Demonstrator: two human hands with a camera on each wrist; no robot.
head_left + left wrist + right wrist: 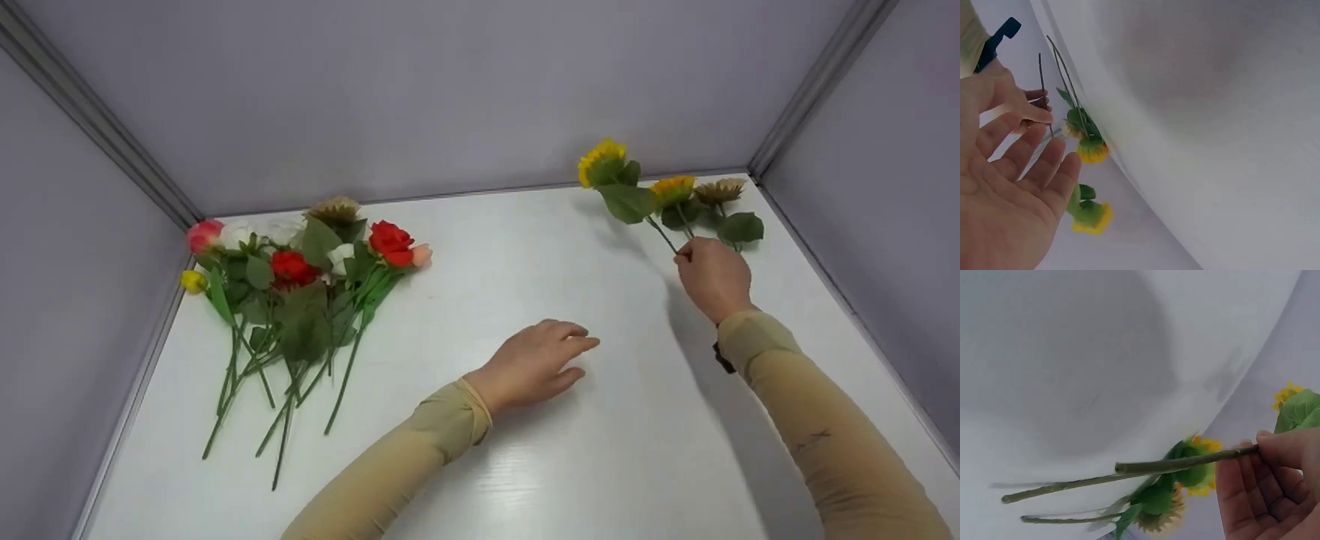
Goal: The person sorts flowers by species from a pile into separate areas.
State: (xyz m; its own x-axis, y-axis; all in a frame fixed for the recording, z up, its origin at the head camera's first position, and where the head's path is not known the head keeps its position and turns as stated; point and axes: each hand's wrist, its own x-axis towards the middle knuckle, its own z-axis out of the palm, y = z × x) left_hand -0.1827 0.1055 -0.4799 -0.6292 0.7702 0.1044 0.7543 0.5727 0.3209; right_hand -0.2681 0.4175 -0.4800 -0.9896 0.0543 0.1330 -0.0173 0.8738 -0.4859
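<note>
Right hand [712, 276] at far right of the white table [525, 465], fingers and thumb pinched round the stem of a yellow sunflower [601, 161]. That bloom is lifted above the table top near the back wall [450, 90]; its leaves hang below the head. Right wrist view: stem [1185, 463] runs out from between thumb and fingertips [1275, 444], clear of the surface.

Two more sunflowers lie flat just beyond the hand: a yellow one [673, 187] and a brownish one [718, 190], close to the back right corner, near the right wall [885, 187]. Little room there between blooms, back edge and side edge.

Left hand [536, 360] rests on the table mid-front, fingers straight and relaxed, holding nothing; palm seen spread in the left wrist view [1010, 197].

Mixed bunch of roses [300, 277] lies at far left, heads toward the back, stems [285, 405] fanned toward the front, close to the left edge. Wide bare stretch of table between bunch and left hand, and across the front
</note>
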